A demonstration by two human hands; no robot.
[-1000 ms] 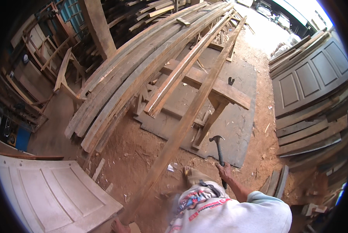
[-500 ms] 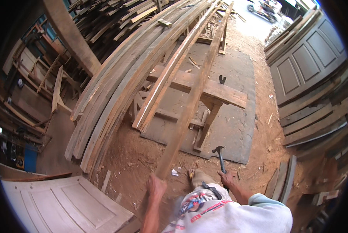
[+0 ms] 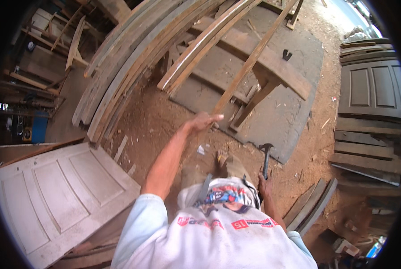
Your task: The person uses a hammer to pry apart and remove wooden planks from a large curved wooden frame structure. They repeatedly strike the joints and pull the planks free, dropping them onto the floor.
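Note:
My left hand (image 3: pixel 204 120) is closed round the near end of a long wooden plank (image 3: pixel 249 65), its thumb along the top. The plank runs away from me and rests across the thick beam of a low wooden trestle (image 3: pixel 294 80); a narrow face of it shows. My right hand (image 3: pixel 265 182) grips the handle of a claw hammer (image 3: pixel 266 159), held low at my right with its head pointing away. A black forked piece (image 3: pixel 287 54) stands up from the trestle beam, right of the plank.
Long boards (image 3: pixel 133 76) lie stacked at the left, and another pair of boards (image 3: pixel 196 54) crosses the trestle. A pale panelled door (image 3: pixel 66 193) lies at the near left. Grey panelled doors (image 3: pixel 370 89) and planks line the right. A dark sheet (image 3: pixel 294 121) covers the ground.
My left hand has moved forward with the plank's end, and the plank now shows a narrower face. The view has tilted down toward me. The hammer stays in my right hand.

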